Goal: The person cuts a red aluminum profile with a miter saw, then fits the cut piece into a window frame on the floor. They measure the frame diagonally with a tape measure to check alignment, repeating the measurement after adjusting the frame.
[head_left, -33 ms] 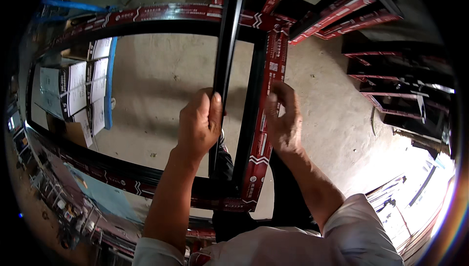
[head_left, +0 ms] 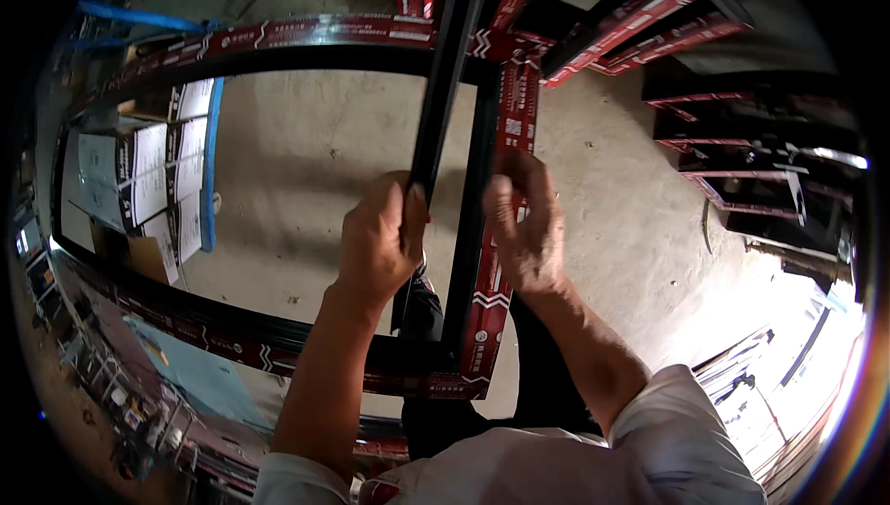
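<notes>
Across the workshop, my head feed shows a pale concrete floor (head_left: 612, 255), scuffed and dotted with small debris; glare washes out the lower right, and the upper corners fall into shadow.

Surroundings: at the left, seen through the opening of the frame (head_left: 486, 319), I log white cartons (head_left: 144, 171) stacked beside a blue upright (head_left: 213, 166). At upper right, red-and-black lengths (head_left: 621, 37) fan outward; below them, at the far right, a row of dark pieces with red edges (head_left: 742, 143). A pale blue sheet (head_left: 195, 366) lies at lower left, near clutter too small to sort.

Obstructions: the left grip (head_left: 378, 241) hides part of the black bar (head_left: 438, 115); a dark-clad leg and shoe (head_left: 422, 306) show behind its lower end.

Workpiece: the frame is large and rectangular, black on its inner faces, red printed wrap outside. I cannot tell what supports it. The bar is long, straight and slim, tilted with its top to the right; it crosses the opening near the right rail, its upper end reaching beyond the far rail.

Grip state: left closed around the bar, thumb along it. Right grip (head_left: 533, 227) is loosely curled, a gap between thumb and fingers, over the right rail; contact there I cannot tell.
</notes>
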`<state>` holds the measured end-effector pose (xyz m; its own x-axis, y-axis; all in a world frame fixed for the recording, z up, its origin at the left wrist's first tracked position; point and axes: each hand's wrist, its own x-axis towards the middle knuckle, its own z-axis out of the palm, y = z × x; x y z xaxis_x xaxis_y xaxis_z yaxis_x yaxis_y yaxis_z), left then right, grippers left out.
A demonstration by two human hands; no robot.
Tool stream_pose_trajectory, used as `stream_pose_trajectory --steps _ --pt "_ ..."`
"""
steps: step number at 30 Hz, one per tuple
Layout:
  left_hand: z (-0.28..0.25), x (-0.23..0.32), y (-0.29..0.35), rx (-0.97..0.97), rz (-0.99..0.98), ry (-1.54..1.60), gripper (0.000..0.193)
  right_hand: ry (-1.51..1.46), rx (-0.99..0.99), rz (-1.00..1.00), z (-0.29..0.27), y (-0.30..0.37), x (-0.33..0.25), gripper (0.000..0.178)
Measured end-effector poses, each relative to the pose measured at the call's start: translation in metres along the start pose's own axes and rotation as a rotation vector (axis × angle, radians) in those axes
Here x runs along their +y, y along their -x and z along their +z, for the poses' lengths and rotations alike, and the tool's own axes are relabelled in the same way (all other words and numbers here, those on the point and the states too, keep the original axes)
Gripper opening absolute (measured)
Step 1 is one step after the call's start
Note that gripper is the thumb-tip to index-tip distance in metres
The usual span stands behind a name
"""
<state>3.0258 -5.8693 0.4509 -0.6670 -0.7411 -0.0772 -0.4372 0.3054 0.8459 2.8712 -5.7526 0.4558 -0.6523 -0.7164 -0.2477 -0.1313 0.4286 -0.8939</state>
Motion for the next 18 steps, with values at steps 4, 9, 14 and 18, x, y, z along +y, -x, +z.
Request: stream_pose_trajectory --steps 4,9,14,18 --pt "-0.023 0.065 0.023 -0.044 0.264 -0.250 0.010 -0.076 0.137 -0.122 -0.012 0.023 -0.105 0.061" --pt "-0.054 0.136 0.064 -0.052 0.493 -0.292 0.013 0.065 0.400 -0.134 -0.072 0.092 -0.175 0.040" --pt "-0.061 0.195 0.117 -0.152 0.682 -0.282 0.019 -0.148 0.544 -0.141 -0.139 0.183 -0.211 0.032" --pt "-0.052 0.241 0.164 -0.205 0.687 -0.175 0.038 -0.268 0.615 -0.265 -0.189 0.249 -0.219 0.030"
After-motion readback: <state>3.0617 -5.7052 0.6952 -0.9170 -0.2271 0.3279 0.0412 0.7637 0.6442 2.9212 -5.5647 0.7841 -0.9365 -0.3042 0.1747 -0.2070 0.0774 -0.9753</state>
